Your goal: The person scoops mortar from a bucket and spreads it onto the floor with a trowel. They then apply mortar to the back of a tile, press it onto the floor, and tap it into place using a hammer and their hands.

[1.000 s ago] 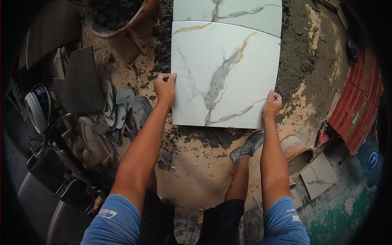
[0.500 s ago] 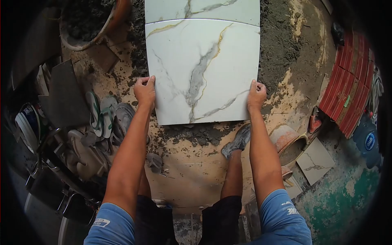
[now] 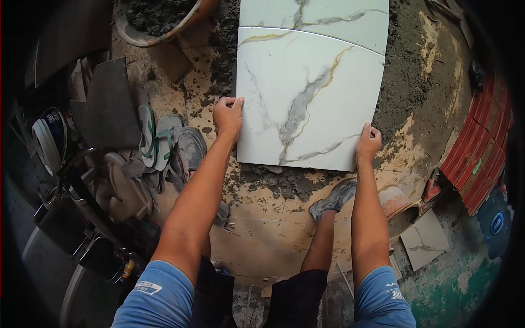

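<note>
A large white marble-look tile (image 3: 306,109) with grey and gold veins lies in front of me, its near edge towards my feet. My left hand (image 3: 228,116) is closed on its left edge, thumb on top. On the right edge, nearer the bottom corner, my right hand (image 3: 368,145) is closed in the same way. The fingertips under the tile are hidden. A second tile (image 3: 344,21) with matching veins lies beyond it, a thin dark joint line between them. Grey mortar (image 3: 292,183) shows along the near edge.
At the upper left stands a tub (image 3: 131,35) of dark mortar. Flip-flops (image 3: 164,142) and a folding chair (image 3: 76,213) are at left. To the right are red stacked boxes (image 3: 478,145), a bucket (image 3: 399,205) on its side, a small tile (image 3: 425,240) and a blue water bottle (image 3: 495,224).
The camera view has turned, so the tile, hands and floor things sit further right in the picture. Both hands keep their hold on the tile's edges.
</note>
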`<state>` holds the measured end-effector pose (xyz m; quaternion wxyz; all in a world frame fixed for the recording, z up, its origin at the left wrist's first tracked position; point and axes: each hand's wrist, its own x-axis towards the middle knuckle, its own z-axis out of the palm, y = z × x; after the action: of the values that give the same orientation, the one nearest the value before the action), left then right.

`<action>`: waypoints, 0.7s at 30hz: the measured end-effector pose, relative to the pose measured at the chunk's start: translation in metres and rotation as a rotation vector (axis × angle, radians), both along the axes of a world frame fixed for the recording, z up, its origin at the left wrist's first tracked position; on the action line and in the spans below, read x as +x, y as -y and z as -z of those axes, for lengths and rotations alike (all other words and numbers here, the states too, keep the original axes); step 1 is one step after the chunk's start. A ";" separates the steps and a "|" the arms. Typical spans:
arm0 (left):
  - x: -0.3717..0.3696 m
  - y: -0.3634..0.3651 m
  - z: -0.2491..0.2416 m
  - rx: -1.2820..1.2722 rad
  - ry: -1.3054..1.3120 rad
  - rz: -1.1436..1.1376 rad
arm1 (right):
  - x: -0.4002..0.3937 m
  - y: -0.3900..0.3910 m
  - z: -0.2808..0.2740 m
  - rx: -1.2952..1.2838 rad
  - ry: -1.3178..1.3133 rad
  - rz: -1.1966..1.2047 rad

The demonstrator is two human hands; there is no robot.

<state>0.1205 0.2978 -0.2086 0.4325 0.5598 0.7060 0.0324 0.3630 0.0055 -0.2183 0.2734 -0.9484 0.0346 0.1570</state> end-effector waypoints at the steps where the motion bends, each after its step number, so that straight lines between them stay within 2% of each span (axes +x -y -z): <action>1: 0.000 0.000 0.000 0.024 0.002 0.026 | 0.001 0.000 0.001 -0.013 -0.003 -0.005; 7: 0.003 -0.003 0.000 0.003 -0.068 0.041 | 0.006 0.003 0.006 -0.038 -0.032 -0.015; 15: -0.004 -0.011 -0.009 0.047 -0.149 0.284 | 0.005 0.007 0.009 -0.088 -0.040 -0.053; 17: -0.003 -0.019 -0.027 0.107 -0.241 0.561 | 0.004 0.000 0.001 -0.160 -0.018 -0.070; 18: -0.007 -0.019 -0.028 0.102 -0.244 0.557 | 0.003 -0.001 0.001 -0.163 -0.021 -0.074; 21: -0.018 -0.018 -0.025 0.501 -0.229 1.064 | 0.004 -0.004 0.001 -0.180 -0.054 -0.065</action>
<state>0.1022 0.3153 -0.1840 0.1655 0.9214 0.3415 -0.0838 0.3670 0.0094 -0.2189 0.1810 -0.9651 0.0253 0.1873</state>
